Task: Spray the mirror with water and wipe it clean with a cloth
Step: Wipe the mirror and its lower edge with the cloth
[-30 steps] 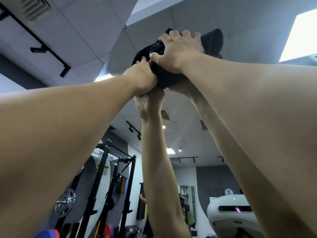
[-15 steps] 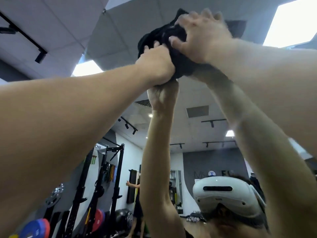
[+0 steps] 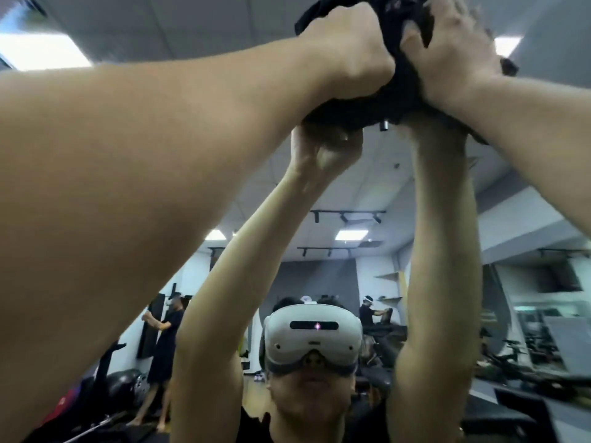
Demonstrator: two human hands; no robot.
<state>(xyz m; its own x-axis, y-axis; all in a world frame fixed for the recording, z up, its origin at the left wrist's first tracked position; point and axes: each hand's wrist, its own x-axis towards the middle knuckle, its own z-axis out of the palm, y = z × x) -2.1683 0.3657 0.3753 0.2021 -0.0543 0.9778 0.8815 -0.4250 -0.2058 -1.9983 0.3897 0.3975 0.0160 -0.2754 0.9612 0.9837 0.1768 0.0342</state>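
Cloth: I have a black, soft, crumpled cloth (image 3: 374, 103) bunched up high against the large wall mirror (image 3: 431, 219), above my head and near the top edge of the view.
Left hand: my left hand (image 3: 348, 55) is curled into a fist around the left side of the wad, gripping it tight.
Right hand: my right hand (image 3: 454, 55) lies over the right side of the wad with fingers (image 3: 412, 39) bent into the fabric, pressing it onto the glass.
Both hands: close together, almost touching, with the cloth between them.
How it handles: I judge the cloth light and limp; it folds wherever I squeeze it and should slide easily on glass, and more so if the glass is wet. Wetness I cannot tell from here.
Where to hold: best taken as a thick pad in the palms, loose edges tucked in, so that no corner drags or slips free.
Surface: the mirror looks flat, hard and smooth; I see my own raised arms and a white headset (image 3: 311, 340) reflected in it. It is breakable, so I press evenly.
Spray bottle: none in view.
Room: a gym with grey walls, ceiling light panels (image 3: 44, 52) and black track lights (image 3: 347, 215); other people (image 3: 166, 334) stand at the back.
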